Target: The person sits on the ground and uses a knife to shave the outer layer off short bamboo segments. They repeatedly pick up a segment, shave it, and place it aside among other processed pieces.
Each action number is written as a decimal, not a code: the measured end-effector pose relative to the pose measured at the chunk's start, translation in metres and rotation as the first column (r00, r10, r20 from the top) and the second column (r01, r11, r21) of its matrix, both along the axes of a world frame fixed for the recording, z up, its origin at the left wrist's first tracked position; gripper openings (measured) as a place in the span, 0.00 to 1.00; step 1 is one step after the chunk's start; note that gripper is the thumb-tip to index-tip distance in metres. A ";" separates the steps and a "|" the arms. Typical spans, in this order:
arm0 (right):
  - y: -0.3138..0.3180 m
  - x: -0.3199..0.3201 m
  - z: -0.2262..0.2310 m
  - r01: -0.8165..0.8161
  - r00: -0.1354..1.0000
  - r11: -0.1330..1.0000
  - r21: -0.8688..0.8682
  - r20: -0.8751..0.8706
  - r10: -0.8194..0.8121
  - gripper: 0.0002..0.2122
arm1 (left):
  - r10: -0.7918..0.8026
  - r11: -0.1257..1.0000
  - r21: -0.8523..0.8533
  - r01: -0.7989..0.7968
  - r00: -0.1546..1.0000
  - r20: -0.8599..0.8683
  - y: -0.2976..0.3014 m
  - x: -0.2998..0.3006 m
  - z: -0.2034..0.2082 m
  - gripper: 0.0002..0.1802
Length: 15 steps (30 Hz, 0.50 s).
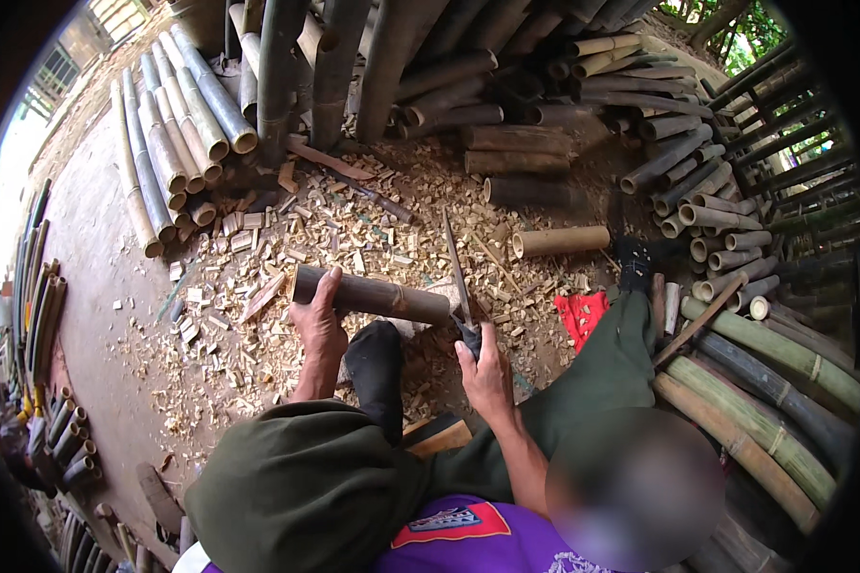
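My left hand [321,323] is wrapped round the left end of a dark bamboo section [382,295], thumb on top. The section lies roughly level in front of my knees, its open end facing left. My right hand [488,378] is closed on the dark, wrapped-looking handle of a long-bladed knife [458,263]. The blade points away from me and stands beside the bamboo's right end; whether it touches cannot be made out. Below the bamboo is my dark-socked foot [376,368], next to a pale block partly hidden by the section.
Wood chips [354,234] litter the ground. A cut bamboo piece [561,241] lies beyond the knife, near a red cloth [581,317]. Another long blade [330,160] lies farther off. Bamboo poles [196,100] are stacked far left, and more bamboo [774,401] crowds the right side.
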State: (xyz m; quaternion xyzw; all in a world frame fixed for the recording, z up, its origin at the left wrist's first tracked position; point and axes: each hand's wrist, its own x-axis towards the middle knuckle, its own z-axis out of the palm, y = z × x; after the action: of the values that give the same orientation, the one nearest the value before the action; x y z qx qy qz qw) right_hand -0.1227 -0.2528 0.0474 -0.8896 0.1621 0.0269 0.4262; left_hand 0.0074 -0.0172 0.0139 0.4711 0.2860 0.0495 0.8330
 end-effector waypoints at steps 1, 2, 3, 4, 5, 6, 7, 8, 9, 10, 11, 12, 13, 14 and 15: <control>0.000 -0.004 -0.006 0.006 1.000 1.000 -0.017 -0.011 -0.006 0.17 | 0.004 1.000 0.017 -0.005 1.000 0.017 0.000 0.001 -0.003 0.23; -0.001 -0.006 -0.011 0.021 1.000 1.000 0.012 -0.022 -0.020 0.17 | 0.009 0.999 0.034 -0.010 0.999 0.034 -0.001 0.003 -0.005 0.23; -0.002 -0.008 -0.016 0.011 0.998 1.000 -0.017 -0.064 -0.013 0.17 | 0.014 0.999 0.052 -0.016 0.999 0.051 -0.001 0.003 -0.008 0.22; -0.004 -0.004 -0.016 0.006 0.994 0.999 -0.050 -0.106 -0.012 0.17 | 0.025 0.999 0.047 -0.024 1.000 -0.008 -0.008 0.003 0.006 0.22; -0.006 -0.001 -0.016 0.000 0.989 0.997 -0.083 -0.148 -0.012 0.17 | 0.015 0.999 0.043 -0.015 1.000 -0.012 -0.009 0.006 0.008 0.22; -0.008 0.003 -0.015 -0.024 0.996 0.993 -0.119 -0.090 0.014 0.18 | 0.006 0.999 0.039 -0.005 1.000 -0.017 -0.009 0.010 0.008 0.21; -0.003 0.006 -0.004 -0.027 0.998 0.994 -0.109 -0.053 0.021 0.19 | 0.004 0.999 0.045 -0.003 1.000 -0.030 -0.005 0.010 0.007 0.21; 0.002 0.011 0.011 -0.030 1.000 0.995 -0.095 -0.011 0.029 0.19 | 0.030 0.998 0.061 -0.028 0.999 -0.038 -0.001 0.011 0.003 0.21; 0.007 0.014 0.019 -0.034 0.999 0.996 -0.081 0.031 0.036 0.19 | 0.032 0.997 0.075 -0.029 0.999 -0.042 0.004 0.011 -0.001 0.21; 0.008 0.016 0.022 -0.029 0.975 0.993 -0.112 0.214 0.053 0.20 | 0.026 0.997 0.078 -0.023 0.999 -0.043 0.003 0.012 -0.001 0.21; 0.010 0.015 0.021 -0.020 0.962 0.996 -0.090 0.269 0.044 0.19 | 0.020 0.997 0.082 -0.016 0.999 -0.043 0.002 0.013 -0.002 0.21; 0.012 0.014 0.016 -0.012 0.946 0.998 -0.067 0.324 0.033 0.18 | 0.028 0.996 0.080 -0.026 1.000 -0.014 0.002 0.013 -0.003 0.20; 0.013 0.012 0.008 -0.002 0.926 0.999 -0.046 0.376 0.019 0.18 | 0.019 0.997 0.075 -0.018 1.000 -0.013 0.001 0.012 -0.003 0.20; 0.006 0.005 -0.029 0.022 0.973 0.994 -0.103 0.231 0.003 0.16 | -0.003 0.999 0.052 0.003 1.000 -0.015 -0.006 0.010 -0.002 0.20; 0.003 0.014 -0.031 -0.085 0.963 0.976 -0.199 -0.268 0.029 0.15 | -0.012 0.999 0.039 0.013 1.000 -0.008 -0.008 0.012 0.000 0.20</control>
State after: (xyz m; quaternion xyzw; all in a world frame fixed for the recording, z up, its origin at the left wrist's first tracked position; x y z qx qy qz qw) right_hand -0.1084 -0.2495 0.0168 -0.9222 0.1933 0.1404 0.3042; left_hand 0.0193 -0.0248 0.0136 0.4891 0.2852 0.0481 0.8229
